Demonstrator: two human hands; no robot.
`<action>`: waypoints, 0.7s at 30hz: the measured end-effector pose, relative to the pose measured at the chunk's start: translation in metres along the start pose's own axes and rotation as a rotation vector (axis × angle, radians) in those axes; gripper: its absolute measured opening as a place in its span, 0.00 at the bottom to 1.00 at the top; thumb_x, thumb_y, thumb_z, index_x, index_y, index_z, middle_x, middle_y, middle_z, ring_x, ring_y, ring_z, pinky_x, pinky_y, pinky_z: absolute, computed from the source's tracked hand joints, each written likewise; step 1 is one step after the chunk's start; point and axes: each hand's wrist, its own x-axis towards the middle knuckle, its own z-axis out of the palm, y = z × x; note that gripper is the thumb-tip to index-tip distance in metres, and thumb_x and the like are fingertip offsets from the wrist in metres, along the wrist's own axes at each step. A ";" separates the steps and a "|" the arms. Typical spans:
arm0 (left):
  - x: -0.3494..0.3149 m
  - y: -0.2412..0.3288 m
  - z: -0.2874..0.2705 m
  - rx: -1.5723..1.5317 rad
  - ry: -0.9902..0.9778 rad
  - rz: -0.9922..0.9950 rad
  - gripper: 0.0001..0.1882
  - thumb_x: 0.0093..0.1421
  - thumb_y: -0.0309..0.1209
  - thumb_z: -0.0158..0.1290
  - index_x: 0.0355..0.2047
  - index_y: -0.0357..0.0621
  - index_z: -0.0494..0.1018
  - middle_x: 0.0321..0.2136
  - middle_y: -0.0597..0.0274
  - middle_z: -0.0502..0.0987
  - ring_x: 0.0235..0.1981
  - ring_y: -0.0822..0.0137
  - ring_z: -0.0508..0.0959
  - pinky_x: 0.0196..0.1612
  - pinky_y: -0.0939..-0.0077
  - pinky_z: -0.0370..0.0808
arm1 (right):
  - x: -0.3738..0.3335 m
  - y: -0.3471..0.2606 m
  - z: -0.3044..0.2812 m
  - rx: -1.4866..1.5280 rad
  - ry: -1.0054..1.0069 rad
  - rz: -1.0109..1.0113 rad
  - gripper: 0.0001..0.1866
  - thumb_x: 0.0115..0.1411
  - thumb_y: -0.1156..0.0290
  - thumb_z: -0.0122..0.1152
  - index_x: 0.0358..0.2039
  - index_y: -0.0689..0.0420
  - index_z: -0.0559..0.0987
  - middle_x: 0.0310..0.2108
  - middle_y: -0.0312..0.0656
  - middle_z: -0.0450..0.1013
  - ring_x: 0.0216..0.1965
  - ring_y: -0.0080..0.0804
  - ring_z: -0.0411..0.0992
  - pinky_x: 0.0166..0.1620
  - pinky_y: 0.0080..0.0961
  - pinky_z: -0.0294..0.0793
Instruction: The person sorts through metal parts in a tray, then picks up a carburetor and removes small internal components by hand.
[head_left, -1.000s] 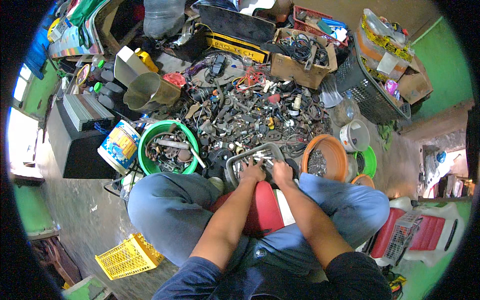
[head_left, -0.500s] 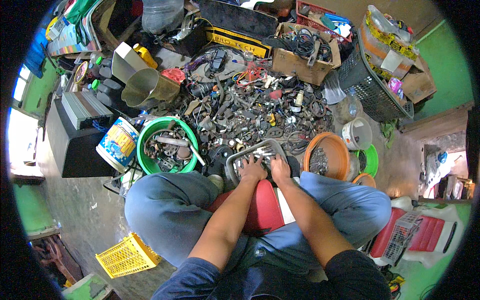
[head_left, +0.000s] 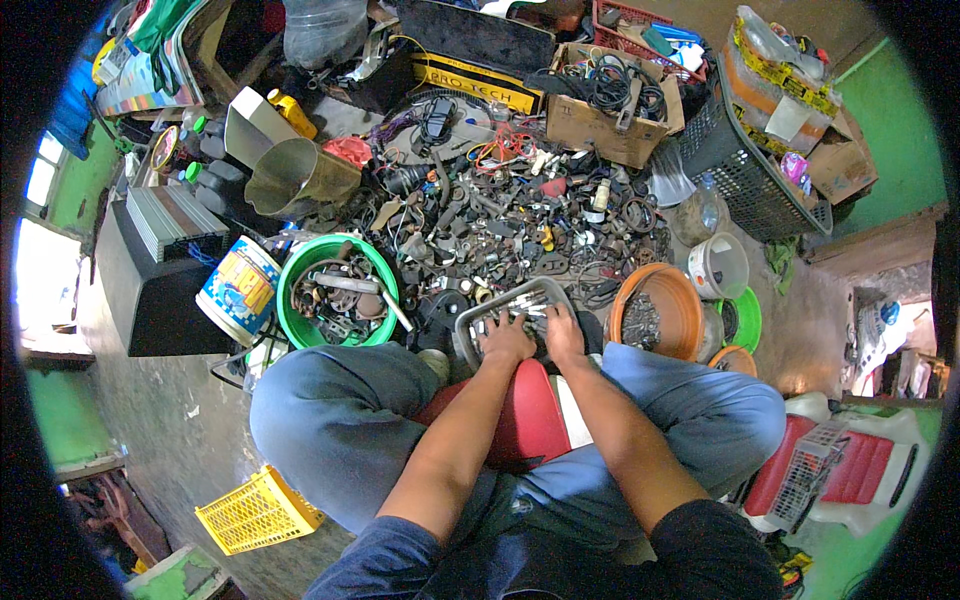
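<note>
In front of my crossed legs stands a grey tray [head_left: 463,337] holding many small metallic and pale parts, too small to name singly. My left hand [head_left: 507,339] reaches into it, palm down, fingers spread over the pieces. My right hand [head_left: 564,338] is at the tray's right side, its fingers bent down and close together. Whatever lies under those fingertips is hidden. A red and white object [head_left: 524,415] lies between my legs, under my forearms.
A green basin [head_left: 287,310] of metal parts stands left, an orange tub [head_left: 690,318] of small pieces right. Beyond the tray spreads a heap of mixed parts [head_left: 520,215]. A cardboard box [head_left: 600,137] of cables sits behind it. A yellow basket [head_left: 255,512] lies lower left.
The view has shifted slightly. My left hand stays spread in the tray, and my right hand remains at its right side with only a slight shift of the fingers.
</note>
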 end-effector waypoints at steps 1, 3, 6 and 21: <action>0.000 -0.001 0.000 -0.008 -0.003 -0.001 0.38 0.57 0.43 0.53 0.69 0.66 0.57 0.73 0.59 0.47 0.73 0.44 0.46 0.70 0.39 0.47 | 0.000 -0.003 -0.003 0.025 -0.021 0.045 0.14 0.58 0.79 0.55 0.45 0.61 0.75 0.49 0.54 0.70 0.44 0.57 0.76 0.46 0.47 0.79; 0.001 -0.002 0.002 0.008 0.029 0.000 0.37 0.58 0.43 0.53 0.69 0.66 0.58 0.73 0.59 0.47 0.72 0.44 0.46 0.70 0.40 0.48 | -0.001 -0.004 -0.010 0.073 -0.064 0.137 0.13 0.55 0.81 0.56 0.43 0.61 0.76 0.46 0.55 0.71 0.44 0.58 0.75 0.47 0.48 0.76; 0.003 -0.003 0.003 0.018 0.039 -0.011 0.38 0.56 0.44 0.57 0.68 0.67 0.59 0.73 0.59 0.47 0.72 0.43 0.47 0.69 0.38 0.51 | -0.005 -0.009 -0.015 0.062 -0.012 0.219 0.13 0.57 0.76 0.57 0.43 0.63 0.78 0.40 0.58 0.76 0.40 0.59 0.77 0.44 0.50 0.77; -0.002 0.000 -0.002 -0.010 0.012 -0.016 0.34 0.59 0.45 0.52 0.68 0.68 0.61 0.73 0.59 0.48 0.72 0.45 0.47 0.70 0.42 0.48 | -0.005 -0.004 -0.010 0.175 -0.092 0.252 0.14 0.58 0.72 0.57 0.44 0.64 0.78 0.33 0.65 0.77 0.39 0.62 0.77 0.43 0.52 0.77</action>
